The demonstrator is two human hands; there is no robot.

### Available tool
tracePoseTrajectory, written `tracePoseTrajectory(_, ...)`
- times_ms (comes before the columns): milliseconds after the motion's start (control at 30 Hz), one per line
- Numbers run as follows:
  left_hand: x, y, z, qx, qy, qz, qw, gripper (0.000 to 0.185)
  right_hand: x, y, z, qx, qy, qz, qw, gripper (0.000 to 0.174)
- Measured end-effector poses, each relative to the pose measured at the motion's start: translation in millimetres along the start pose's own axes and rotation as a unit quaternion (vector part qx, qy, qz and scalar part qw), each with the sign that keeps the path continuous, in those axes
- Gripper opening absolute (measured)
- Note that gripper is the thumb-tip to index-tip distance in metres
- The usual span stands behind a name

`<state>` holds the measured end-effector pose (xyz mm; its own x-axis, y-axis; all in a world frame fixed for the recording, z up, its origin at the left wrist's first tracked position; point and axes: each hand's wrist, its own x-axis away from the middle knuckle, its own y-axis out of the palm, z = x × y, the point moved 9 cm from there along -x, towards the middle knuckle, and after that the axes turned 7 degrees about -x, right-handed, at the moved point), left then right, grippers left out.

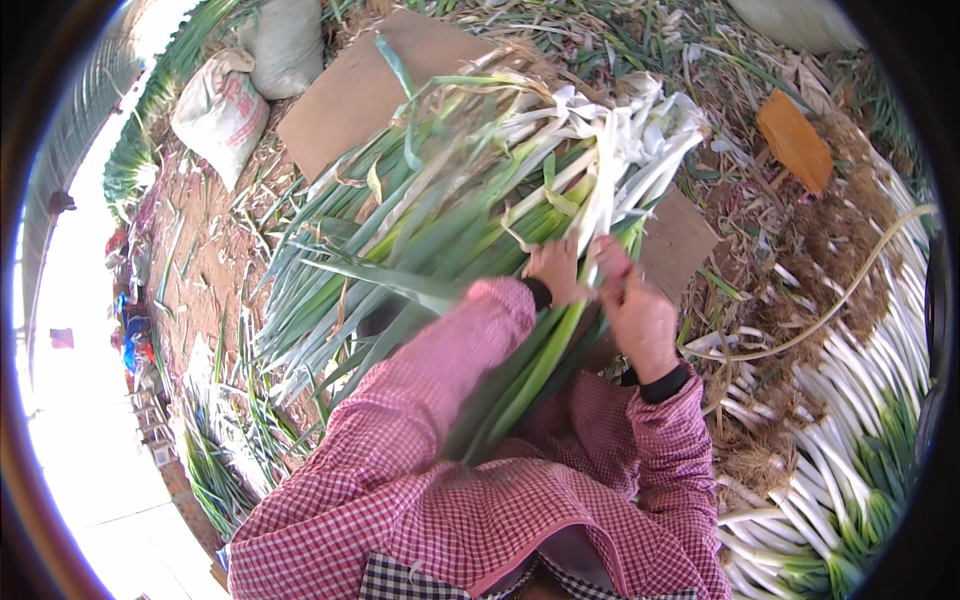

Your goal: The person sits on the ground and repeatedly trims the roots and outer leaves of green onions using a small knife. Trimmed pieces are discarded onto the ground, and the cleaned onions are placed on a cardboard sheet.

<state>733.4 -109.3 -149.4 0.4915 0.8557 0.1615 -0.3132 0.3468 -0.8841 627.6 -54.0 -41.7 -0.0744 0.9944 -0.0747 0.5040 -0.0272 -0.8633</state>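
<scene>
A long green onion runs from the white stems at the top of the pile down across my lap, its green leaves against my checked smock. My left hand is closed around it where white turns to green. Just to the right, my right hand has its fingers curled close to the same stalk; motion blur hides whether they pinch it. In front of me lies a large heap of untrimmed green onions, leaves to the left and white ends to the upper right, on a brown board.
Rows of cleaned green onions with roots line the right side, crossed by a pale hose-like strip. Stuffed sacks stand upper left. An orange piece lies among leaf scraps. More onions lie lower left.
</scene>
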Motion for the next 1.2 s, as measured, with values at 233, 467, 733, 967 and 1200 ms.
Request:
tracePoseTrajectory(233, 60.4, -47.7, -95.1, 0.102, -0.066, 0.037, 0.992, 0.037, -22.8, 75.6, -61.0, 0.009, -0.109, -0.164, 0.98, 0.037)
tracePoseTrajectory(467, 81.1, -133.0, -191.9, -0.34, -0.17, 0.23, 0.896, 0.043, -39.0, 100.8, -136.4, -0.026, -0.192, -0.24, 0.951, 0.038)
tracePoseTrajectory(733, 87.6, -124.0, -236.5, -0.3, -0.217, 0.167, 0.914, 0.038, -80.2, 118.7, -143.6, 0.031, -0.202, -0.279, 0.938, 0.017)
tracePoseTrajectory(967, 93.0, -135.4, -218.9, -0.406, -0.118, 0.217, 0.88, 0.032, -93.2, 99.7, -144.2, 0.047, -0.156, -0.208, 0.964, 0.024)
tracePoseTrajectory(1200, 94.0, -146.9, -248.7, -0.376, -0.188, 0.164, 0.892, 0.022, -100.6, 116.2, -164.2, -0.008, -0.172, -0.185, 0.967, 0.025)
